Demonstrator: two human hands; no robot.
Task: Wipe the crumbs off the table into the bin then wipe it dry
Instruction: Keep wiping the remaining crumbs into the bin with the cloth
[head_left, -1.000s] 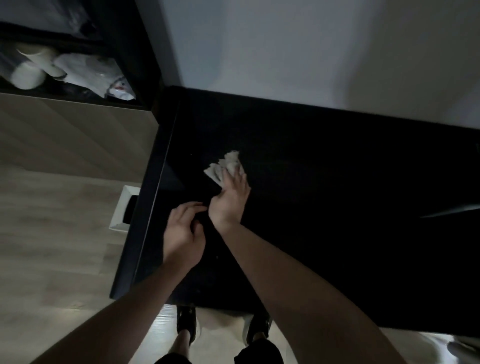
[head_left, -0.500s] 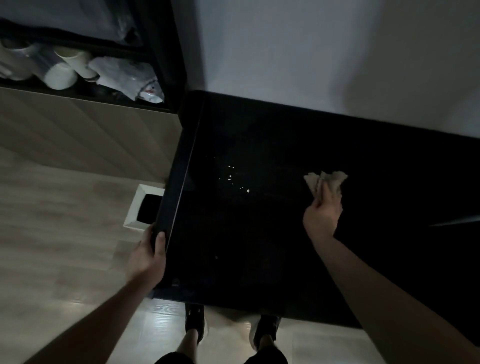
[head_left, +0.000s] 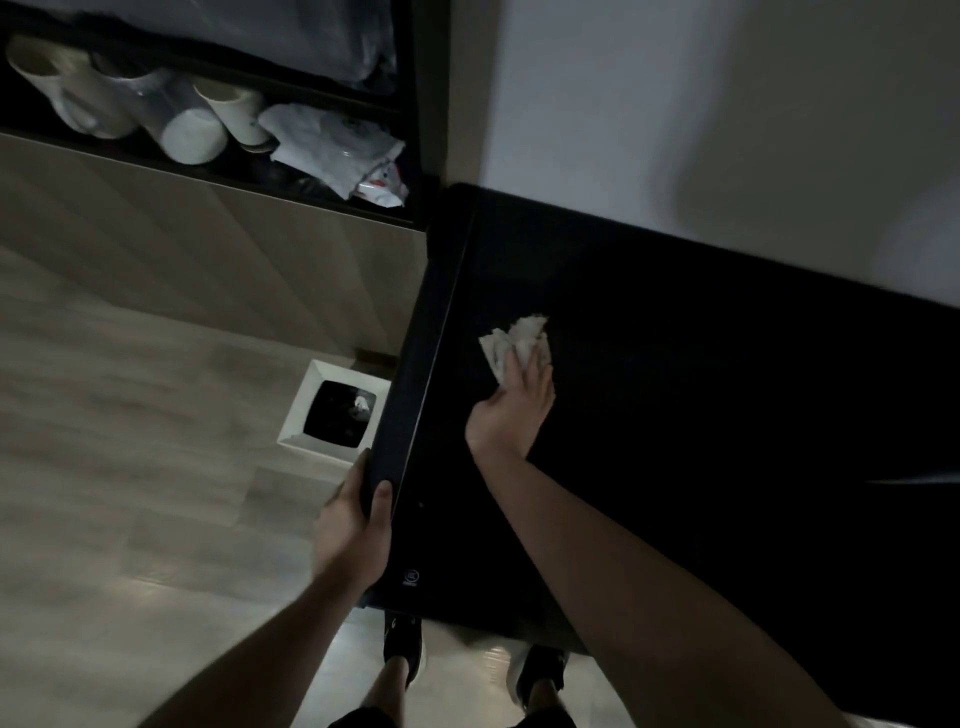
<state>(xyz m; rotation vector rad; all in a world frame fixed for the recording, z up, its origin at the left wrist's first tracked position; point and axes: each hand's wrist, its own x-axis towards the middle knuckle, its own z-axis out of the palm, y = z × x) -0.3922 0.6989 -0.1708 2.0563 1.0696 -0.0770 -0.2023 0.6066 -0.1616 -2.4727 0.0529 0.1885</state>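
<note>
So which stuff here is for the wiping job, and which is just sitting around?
For the job:
right hand pressing the crumpled tissue
black table
white bin on the floor
left hand gripping the table's edge

Just lying about:
rolls on the shelf
plastic bag beside them

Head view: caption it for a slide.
Right hand presses a crumpled tissue on the black table; left hand grips its edge above the bin.

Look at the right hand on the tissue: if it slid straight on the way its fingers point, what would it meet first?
The right hand points up-table over the tissue. Beyond that lies bare black table, then probably the wall; nothing visible stands between.
</note>
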